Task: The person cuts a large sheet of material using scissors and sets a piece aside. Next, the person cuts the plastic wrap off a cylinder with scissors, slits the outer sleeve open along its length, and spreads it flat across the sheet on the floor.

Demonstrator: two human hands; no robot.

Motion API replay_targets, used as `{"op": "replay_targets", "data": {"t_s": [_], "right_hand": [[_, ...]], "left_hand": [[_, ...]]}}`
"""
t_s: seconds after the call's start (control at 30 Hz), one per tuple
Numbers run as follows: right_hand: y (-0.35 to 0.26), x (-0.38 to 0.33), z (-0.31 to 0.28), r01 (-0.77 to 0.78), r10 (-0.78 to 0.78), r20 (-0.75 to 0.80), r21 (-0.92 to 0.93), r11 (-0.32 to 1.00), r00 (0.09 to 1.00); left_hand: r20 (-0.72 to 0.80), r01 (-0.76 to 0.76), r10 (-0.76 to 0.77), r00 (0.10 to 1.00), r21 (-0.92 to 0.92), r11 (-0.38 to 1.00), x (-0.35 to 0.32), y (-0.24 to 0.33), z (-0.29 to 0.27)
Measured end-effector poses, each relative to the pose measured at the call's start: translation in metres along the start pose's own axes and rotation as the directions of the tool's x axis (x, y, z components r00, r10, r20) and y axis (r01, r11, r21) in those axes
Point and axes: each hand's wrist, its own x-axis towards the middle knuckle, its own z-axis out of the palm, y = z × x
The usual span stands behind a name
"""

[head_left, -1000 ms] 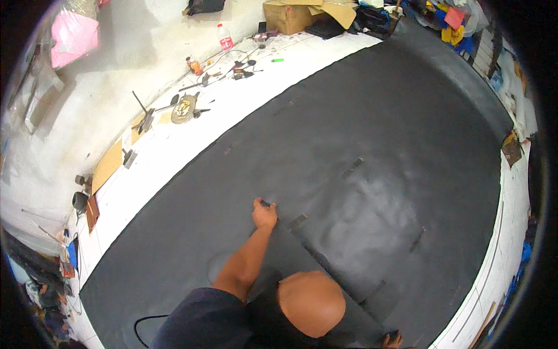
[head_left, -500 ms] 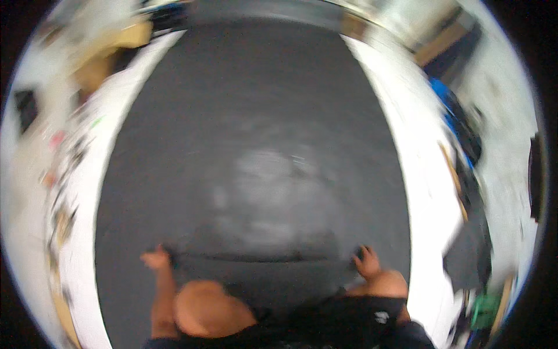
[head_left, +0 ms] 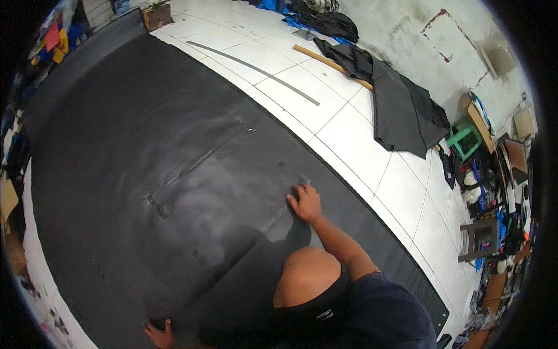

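A large black sheet (head_left: 116, 151), smooth and slightly shiny, covers much of the floor in front of me. My right hand (head_left: 305, 202) rests on it with the fingers apart, to the right of my bare knee. At the lower left, my left hand (head_left: 160, 335) touches the sheet too, thumb and fingers spread; the frame edge cuts off its wrist. A straight dark line runs across the sheet between both hands; whether it is a crease or the edge of a second layer, I cannot tell. Scuffed marks (head_left: 156, 206) show on the sheet's surface.
White floor tiles (head_left: 349, 139) border the sheet on the right. A thin grey strip (head_left: 256, 72), a brown tube (head_left: 331, 65) and folded black cloth (head_left: 404, 110) lie there. A green stool (head_left: 465, 138), a dark stool (head_left: 479, 239) and clutter line the right wall.
My view has turned to the right, so the sheet now lies slanted. My right hand appears farther forward on the sheet; my left hand sits lower in the picture.
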Motion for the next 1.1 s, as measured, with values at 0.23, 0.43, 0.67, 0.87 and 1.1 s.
{"op": "replay_targets", "data": {"t_s": [0.23,0.43,0.67,0.87,1.1], "right_hand": [[0.044,0.044,-0.013,-0.122,0.126,0.021,-0.137,0.983,0.992],[0.055,0.042,-0.007,-0.122,0.112,-0.098,-0.104,0.987,0.989],[0.078,0.037,-0.007,-0.141,0.115,-0.162,-0.156,0.978,0.980],[0.041,0.051,0.009,-0.076,0.063,-0.177,-0.068,0.995,0.982],[0.046,0.047,0.008,-0.055,0.040,-0.180,-0.076,0.996,0.983]], "left_hand": [[-0.256,-0.270,0.283,0.924,0.086,0.959,-0.001,0.013,-0.016],[-0.093,-0.095,0.098,0.991,0.031,0.995,0.000,-0.001,0.005],[0.212,0.011,-0.036,0.977,0.115,0.993,-0.009,0.064,-0.023],[0.370,-0.065,-0.051,0.928,0.295,0.953,0.008,-0.041,-0.008],[-0.123,0.008,0.011,0.992,0.155,0.988,0.015,-0.062,0.032]]}}
